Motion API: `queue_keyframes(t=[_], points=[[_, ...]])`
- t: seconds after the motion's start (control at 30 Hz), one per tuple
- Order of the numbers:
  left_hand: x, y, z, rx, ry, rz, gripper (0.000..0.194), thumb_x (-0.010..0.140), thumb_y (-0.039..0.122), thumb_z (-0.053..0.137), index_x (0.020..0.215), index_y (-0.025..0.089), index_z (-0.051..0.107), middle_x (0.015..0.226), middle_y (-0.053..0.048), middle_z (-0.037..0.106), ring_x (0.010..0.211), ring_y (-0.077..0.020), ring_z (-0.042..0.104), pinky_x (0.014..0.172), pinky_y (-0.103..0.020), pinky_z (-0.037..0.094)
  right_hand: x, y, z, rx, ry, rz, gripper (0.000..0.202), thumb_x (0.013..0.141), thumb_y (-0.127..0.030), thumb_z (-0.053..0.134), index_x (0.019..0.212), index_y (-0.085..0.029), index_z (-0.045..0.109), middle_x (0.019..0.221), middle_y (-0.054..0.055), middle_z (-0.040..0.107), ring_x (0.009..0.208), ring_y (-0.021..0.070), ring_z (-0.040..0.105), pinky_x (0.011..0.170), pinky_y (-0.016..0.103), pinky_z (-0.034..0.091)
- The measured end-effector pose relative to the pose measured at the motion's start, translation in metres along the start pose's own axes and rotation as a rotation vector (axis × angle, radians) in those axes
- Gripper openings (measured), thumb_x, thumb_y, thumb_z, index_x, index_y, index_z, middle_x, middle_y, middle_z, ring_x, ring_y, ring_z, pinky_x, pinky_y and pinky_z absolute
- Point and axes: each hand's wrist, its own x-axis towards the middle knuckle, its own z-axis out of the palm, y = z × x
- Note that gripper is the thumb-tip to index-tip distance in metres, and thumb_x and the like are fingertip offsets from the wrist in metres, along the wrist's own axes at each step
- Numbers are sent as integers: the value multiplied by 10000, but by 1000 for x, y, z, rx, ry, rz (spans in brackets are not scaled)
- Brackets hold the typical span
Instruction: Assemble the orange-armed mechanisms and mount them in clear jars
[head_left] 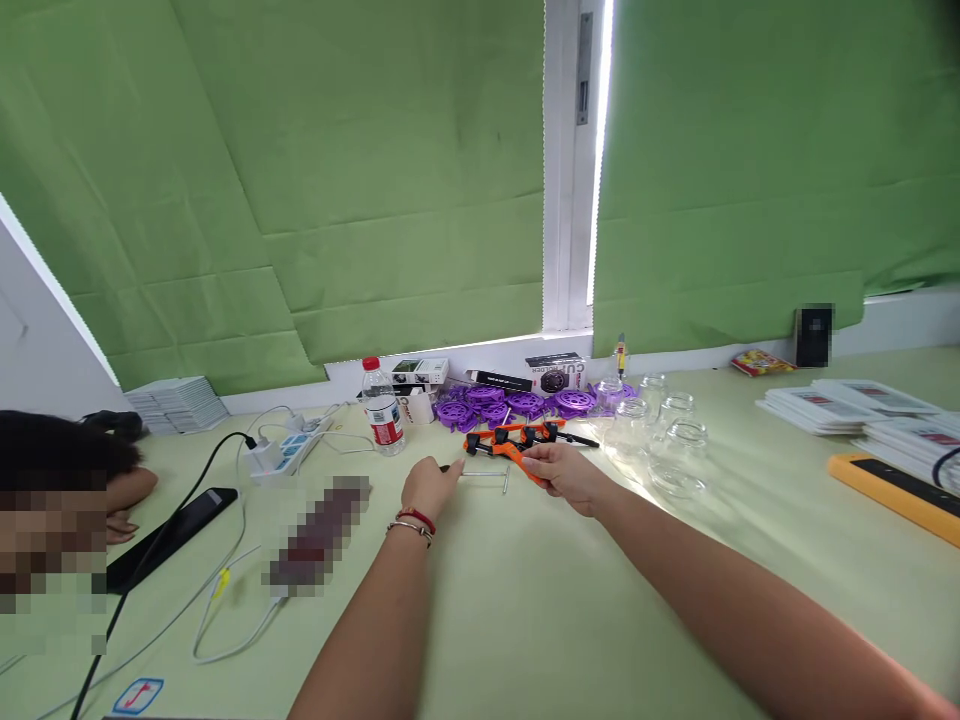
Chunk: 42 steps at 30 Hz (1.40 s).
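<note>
My left hand (433, 484), with a red band and a bracelet at the wrist, is closed around the dark end of a thin metal rod (484, 474) that has a short crosspiece at its right end. My right hand (559, 474) pinches an orange plastic piece (517, 458) to the right of the rod. Just beyond both hands lie orange and black clamp-like parts (529, 434). Behind those sits a pile of purple plastic parts (487, 402).
Glass jars (678, 455) stand right of my right hand. A red-capped bottle (384, 410), a power strip (300, 445) with cables and a blurred phone-like object (319, 535) are on the left. A person rests at the far left. White stacks (825, 405) lie right.
</note>
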Motion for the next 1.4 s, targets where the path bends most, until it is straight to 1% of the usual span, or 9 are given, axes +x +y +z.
queue_keyframes(t=[0.07, 0.17, 0.3, 0.53, 0.8, 0.93, 1.1, 1.27, 1.4], points=[[-6, 10, 6, -214, -16, -6, 489, 773, 636, 441, 739, 163, 564, 747, -133, 654, 631, -231, 633, 508, -303, 454, -12, 2, -14, 156, -20, 28, 376, 649, -454, 742, 838, -163, 596, 586, -52, 468, 482, 59, 370, 432, 190, 206], [-18, 26, 15, -558, -41, -20, 484, 735, 664, 492, 733, 181, 502, 623, -45, 586, 488, -162, 566, 412, -245, 395, -24, 4, -22, 315, -15, 4, 433, 597, -470, 781, 853, -170, 601, 607, -45, 472, 497, 56, 354, 430, 193, 175], [-31, 37, 21, -702, -40, 15, 459, 730, 647, 527, 729, 194, 454, 540, 15, 525, 417, -117, 506, 381, -211, 354, -31, 2, -16, 365, -70, -26, 417, 606, -457, 788, 847, -171, 604, 592, -41, 471, 496, 55, 333, 438, 198, 165], [-33, 38, 23, -886, -118, 168, 416, 739, 585, 577, 825, 208, 422, 567, 53, 525, 432, -91, 490, 410, -198, 362, -27, 4, -20, 387, -81, -69, 401, 621, -447, 783, 852, -175, 600, 619, -33, 491, 499, 55, 316, 442, 200, 147], [-36, 40, 19, -941, -128, 255, 368, 758, 497, 607, 863, 211, 403, 532, 84, 481, 454, -78, 461, 446, -184, 338, -23, 9, -29, 396, -126, -99, 338, 672, -424, 759, 851, -175, 618, 637, -25, 493, 512, 60, 325, 449, 202, 169], [-36, 38, 20, -991, -164, 301, 354, 748, 440, 646, 871, 216, 402, 641, 78, 476, 499, -62, 463, 482, -188, 366, -23, 10, -32, 384, -135, -98, 323, 673, -406, 761, 859, -174, 634, 643, -21, 492, 528, 66, 335, 458, 205, 189], [-40, 41, 16, -1023, -171, 395, 355, 706, 335, 710, 856, 209, 415, 920, 15, 520, 640, -61, 476, 557, -194, 408, -22, 10, -39, 390, -119, -104, 307, 659, -385, 772, 852, -173, 661, 681, 0, 511, 569, 90, 368, 477, 224, 235], [-44, 43, 13, -1014, -211, 447, 330, 716, 307, 705, 848, 203, 421, 952, -11, 543, 687, -81, 487, 602, -216, 426, -21, 10, -41, 396, -144, -181, 290, 677, -393, 763, 849, -178, 673, 710, 4, 514, 596, 98, 386, 530, 246, 292], [-48, 44, 15, -976, -251, 473, 337, 712, 306, 712, 876, 201, 438, 962, -16, 545, 705, -86, 498, 652, -234, 429, -24, 14, -31, 359, -215, -151, 292, 660, -409, 776, 786, -171, 664, 674, -3, 507, 590, 97, 388, 556, 257, 306]])
